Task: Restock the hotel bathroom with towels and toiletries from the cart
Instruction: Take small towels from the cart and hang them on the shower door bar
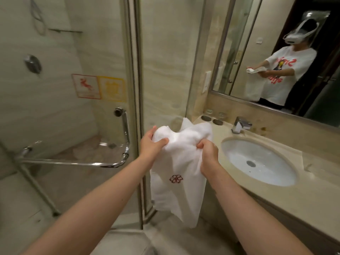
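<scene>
Gripping the white towel (180,197) by its bunched upper edge, you have your left hand (150,146) and right hand (207,155) both clenched into the cloth, set a little apart with a fold of fabric humped between them. That grip lets the rest hang free below your wrists, so the cloth drops in one long sheet with the red embroidered emblem (176,179) facing you, which looks like a way to find the edges and the right side before folding or hanging it. You hold it in the air, clear of the floor, in front of the metal frame of the shower door (137,89) and just beside the left end of the vanity counter (287,203); it touches neither as far as I can tell. The chrome rail (73,163) on the glass stands bare to your left and seems the likely home for this towel, though the counter beside the sink basin (237,150) would serve too. To drape it neatly you would probably need to spread your hands wider along the top edge first, since the gathered bunch would hang lopsided.
</scene>
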The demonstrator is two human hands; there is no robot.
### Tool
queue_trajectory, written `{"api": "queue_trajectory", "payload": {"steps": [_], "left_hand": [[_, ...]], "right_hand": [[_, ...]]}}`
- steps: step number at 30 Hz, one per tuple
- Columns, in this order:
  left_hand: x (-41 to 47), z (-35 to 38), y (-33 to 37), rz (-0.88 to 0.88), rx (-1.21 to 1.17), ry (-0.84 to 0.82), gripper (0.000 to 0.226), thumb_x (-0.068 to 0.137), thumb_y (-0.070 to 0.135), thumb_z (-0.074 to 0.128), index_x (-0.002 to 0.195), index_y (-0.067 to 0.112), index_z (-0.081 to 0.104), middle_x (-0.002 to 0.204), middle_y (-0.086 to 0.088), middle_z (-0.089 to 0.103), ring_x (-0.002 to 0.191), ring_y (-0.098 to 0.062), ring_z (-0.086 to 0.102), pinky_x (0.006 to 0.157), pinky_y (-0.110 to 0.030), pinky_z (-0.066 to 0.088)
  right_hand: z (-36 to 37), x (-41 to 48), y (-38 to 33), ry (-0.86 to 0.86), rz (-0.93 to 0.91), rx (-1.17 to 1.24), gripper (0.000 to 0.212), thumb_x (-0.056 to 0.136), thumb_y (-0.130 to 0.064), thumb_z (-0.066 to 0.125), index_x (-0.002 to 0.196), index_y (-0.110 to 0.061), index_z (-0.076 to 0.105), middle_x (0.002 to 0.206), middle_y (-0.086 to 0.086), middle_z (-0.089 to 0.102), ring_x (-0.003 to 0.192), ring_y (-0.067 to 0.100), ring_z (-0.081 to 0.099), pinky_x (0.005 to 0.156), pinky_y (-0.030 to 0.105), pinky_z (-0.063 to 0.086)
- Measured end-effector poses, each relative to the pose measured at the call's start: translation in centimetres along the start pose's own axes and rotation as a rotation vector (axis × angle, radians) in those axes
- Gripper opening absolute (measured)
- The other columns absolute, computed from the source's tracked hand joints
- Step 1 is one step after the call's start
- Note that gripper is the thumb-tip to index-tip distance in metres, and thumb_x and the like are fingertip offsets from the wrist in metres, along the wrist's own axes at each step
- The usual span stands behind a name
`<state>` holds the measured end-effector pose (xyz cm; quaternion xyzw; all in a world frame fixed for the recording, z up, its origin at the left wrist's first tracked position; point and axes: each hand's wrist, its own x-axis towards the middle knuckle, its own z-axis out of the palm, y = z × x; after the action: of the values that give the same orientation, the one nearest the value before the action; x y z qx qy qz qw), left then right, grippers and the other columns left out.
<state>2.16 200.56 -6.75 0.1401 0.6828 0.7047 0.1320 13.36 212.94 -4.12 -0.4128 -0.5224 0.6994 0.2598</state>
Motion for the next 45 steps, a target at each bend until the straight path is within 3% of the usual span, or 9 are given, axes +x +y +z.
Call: {"api": "queue_trajectory", "payload": {"steps": [4,7,12,22,26,30,34,40,45], "left_hand": [[-2.1,-5.8,0.3,0.038,0.038,0.098,0.066,0.081,0.008,0.072,0.141,0.018,0.047,0.134,0.008,0.053,0.116,-0.013,0.056,0.098,-0.029,0.047],[-3.2,-9.7,0.8,0.034,0.011,0.214,0.058,0.080,0.005,0.071,0.135,0.016,0.054,0.125,0.004,0.061,0.110,-0.014,0.060,0.092,-0.026,0.049],[-3.4,-16.0,1.4,0.054,-0.012,0.324,0.054,0.081,0.002,0.069,0.132,0.013,0.056,0.122,0.002,0.062,0.106,-0.013,0.059,0.082,-0.020,0.044],[2.6,-30.1,0.4,0.006,0.031,0.427,0.045,0.080,0.006,0.067,0.123,0.016,0.062,0.115,0.001,0.068,0.105,-0.017,0.064,0.093,-0.034,0.053],[6.0,-35.0,-0.5,-0.020,0.078,0.421,0.028,0.081,0.007,0.066,0.100,0.028,0.064,0.092,0.014,0.066,0.089,-0.013,0.063,0.080,-0.027,0.053],[9.2,-38.8,-2.4,-0.091,0.101,0.430,0.034,0.080,0.011,0.071,0.114,0.015,0.063,0.102,0.004,0.068,0.092,-0.016,0.066,0.084,-0.032,0.055],[11.8,-41.1,-4.3,-0.128,0.198,0.418,0.018,0.080,0.015,0.071,0.097,0.015,0.065,0.090,0.000,0.069,0.083,-0.021,0.066,0.076,-0.036,0.054],[14.4,-42.6,-6.7,-0.124,0.379,0.360,0.012,0.071,0.030,0.076,0.073,0.028,0.064,0.082,0.001,0.069,0.071,-0.018,0.062,0.070,-0.034,0.052],[15.3,-43.2,-7.6,-0.151,0.405,0.357,0.015,0.071,0.028,0.076,0.068,0.026,0.061,0.064,0.008,0.059,0.059,-0.016,0.051,0.061,-0.031,0.044]], "right_hand": [[3.2,-3.7,1.7,-0.113,0.010,-0.029,0.028,0.065,-0.012,0.050,0.091,-0.005,0.052,0.093,0.007,0.053,0.080,0.024,0.051,0.064,0.030,0.041],[6.3,-5.7,2.5,-0.161,0.028,-0.051,0.011,0.075,-0.006,0.049,0.085,-0.008,0.049,0.080,0.005,0.045,0.072,0.020,0.044,0.063,0.030,0.037],[12.1,-8.0,3.9,-0.228,0.036,-0.098,0.023,0.062,-0.014,0.054,0.084,-0.010,0.053,0.081,0.004,0.051,0.075,0.023,0.050,0.063,0.032,0.041],[27.0,-8.5,8.4,-0.328,0.083,-0.104,0.020,0.074,-0.006,0.052,0.094,-0.005,0.055,0.083,0.008,0.053,0.071,0.022,0.049,0.062,0.029,0.040],[32.5,-7.5,10.7,-0.308,0.080,-0.102,0.015,0.076,-0.004,0.053,0.091,-0.007,0.052,0.087,0.009,0.054,0.077,0.024,0.052,0.068,0.031,0.044],[36.5,-6.3,13.3,-0.303,-0.031,-0.178,0.012,0.079,0.000,0.053,0.079,-0.012,0.055,0.079,0.004,0.059,0.077,0.022,0.055,0.068,0.033,0.044],[38.6,-4.9,15.8,-0.281,-0.184,-0.372,0.014,0.077,-0.003,0.054,0.074,-0.014,0.062,0.075,0.000,0.068,0.074,0.017,0.058,0.065,0.033,0.047],[39.0,-3.5,19.0,-0.074,-0.381,-0.785,0.015,0.075,-0.011,0.060,0.063,-0.018,0.055,0.078,0.004,0.054,0.082,0.030,0.055,0.063,0.034,0.043],[39.5,-3.7,18.9,0.007,-0.338,-0.754,0.017,0.077,-0.019,0.066,0.065,-0.025,0.055,0.075,-0.001,0.062,0.074,0.028,0.060,0.060,0.034,0.044]]}}
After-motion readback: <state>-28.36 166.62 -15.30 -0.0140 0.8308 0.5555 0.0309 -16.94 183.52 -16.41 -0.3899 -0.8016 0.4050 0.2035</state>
